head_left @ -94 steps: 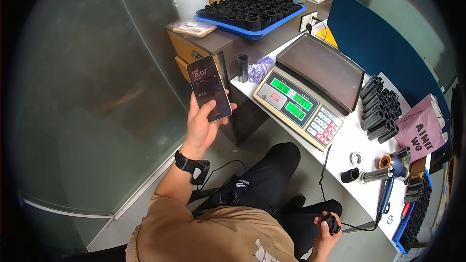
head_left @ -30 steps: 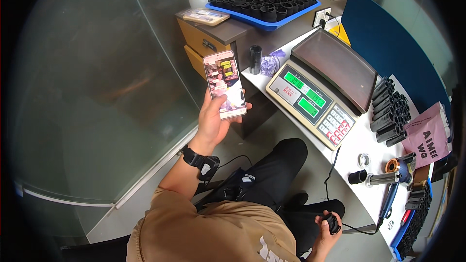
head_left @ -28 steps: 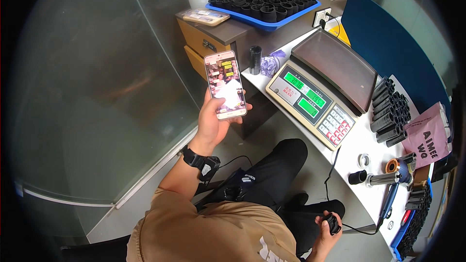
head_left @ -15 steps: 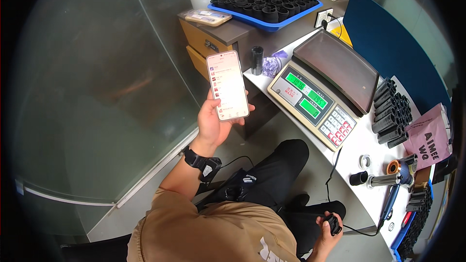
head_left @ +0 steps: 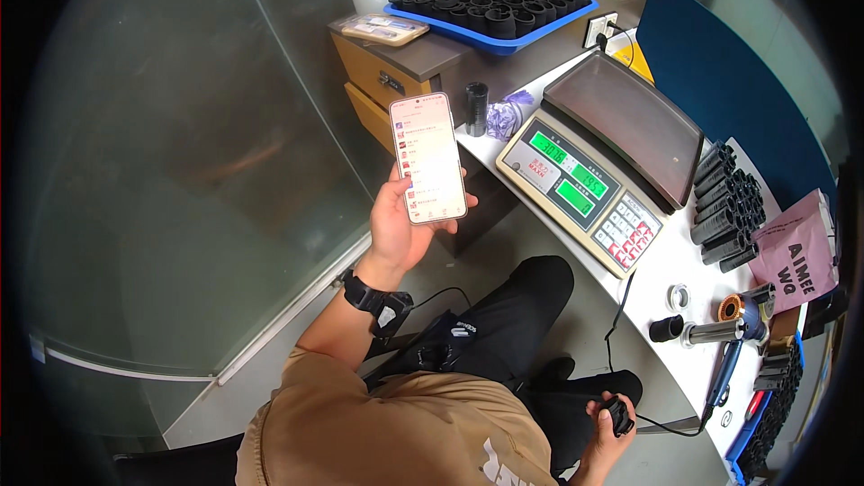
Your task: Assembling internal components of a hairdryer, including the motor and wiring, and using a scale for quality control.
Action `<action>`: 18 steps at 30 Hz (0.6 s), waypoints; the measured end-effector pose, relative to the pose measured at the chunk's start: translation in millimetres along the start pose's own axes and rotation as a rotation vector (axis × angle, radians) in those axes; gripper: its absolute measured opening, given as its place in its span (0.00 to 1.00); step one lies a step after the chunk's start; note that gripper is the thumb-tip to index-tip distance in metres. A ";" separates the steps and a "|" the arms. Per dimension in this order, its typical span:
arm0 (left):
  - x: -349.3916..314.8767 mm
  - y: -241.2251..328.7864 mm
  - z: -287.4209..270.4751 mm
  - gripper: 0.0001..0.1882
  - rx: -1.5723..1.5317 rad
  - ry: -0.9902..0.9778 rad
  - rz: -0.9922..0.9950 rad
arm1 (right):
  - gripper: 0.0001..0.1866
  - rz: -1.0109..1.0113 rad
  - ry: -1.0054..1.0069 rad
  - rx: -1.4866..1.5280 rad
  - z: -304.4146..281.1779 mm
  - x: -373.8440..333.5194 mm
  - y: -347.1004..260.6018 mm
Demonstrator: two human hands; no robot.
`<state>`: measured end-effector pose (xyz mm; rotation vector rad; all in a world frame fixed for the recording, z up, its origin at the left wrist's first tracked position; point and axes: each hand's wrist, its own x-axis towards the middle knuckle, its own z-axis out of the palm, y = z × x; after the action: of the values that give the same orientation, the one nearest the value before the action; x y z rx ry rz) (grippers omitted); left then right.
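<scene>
My left hand (head_left: 400, 225) is closed round a smartphone (head_left: 430, 157), its thumb along the lower left edge. The phone stands upright in my palm, and its lit screen shows a list with small coloured pictures. A black strap device (head_left: 375, 306) is on my left wrist. Low at the right, by my knee, my right hand (head_left: 605, 436) is closed on a small black part (head_left: 617, 416). Its exact kind is too small to tell, and some of the fingers are hidden behind it.
A weighing scale (head_left: 576, 189) with green displays stands on the white table (head_left: 652, 306). Black tubes (head_left: 727, 207), a pink bag (head_left: 796, 247) and a blue-handled tool (head_left: 723, 373) lie along the right. Behind, a blue tray (head_left: 504, 47) holds many black tubes. Glass panelling (head_left: 198, 171) fills the left.
My left hand and the phone have shifted slightly to the right. The right hand stays where it was, still round the black part.
</scene>
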<state>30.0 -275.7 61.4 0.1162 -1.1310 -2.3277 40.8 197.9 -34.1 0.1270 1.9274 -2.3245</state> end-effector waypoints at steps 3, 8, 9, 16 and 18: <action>-0.3 -1.0 0.0 0.29 0.031 0.000 -0.003 | 0.29 0.000 0.002 0.001 0.6 0.3 -0.2; -0.8 -1.1 2.6 0.29 0.047 -0.011 -0.006 | 0.29 0.005 0.007 -0.012 3.3 0.0 -2.0; -1.1 -1.4 2.4 0.29 0.047 -0.010 -0.006 | 0.29 0.007 0.007 -0.014 4.4 -0.2 -2.8; -0.4 -3.4 2.1 0.29 0.058 -0.006 -0.020 | 0.30 0.011 0.006 -0.007 5.0 -0.1 -2.5; 0.1 -3.5 3.1 0.29 0.050 -0.005 -0.019 | 0.30 0.010 0.005 -0.005 4.2 0.1 -2.0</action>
<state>27.5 -271.8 60.8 0.1403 -1.1961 -2.3185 40.4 194.1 -31.4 0.1411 1.9300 -2.3156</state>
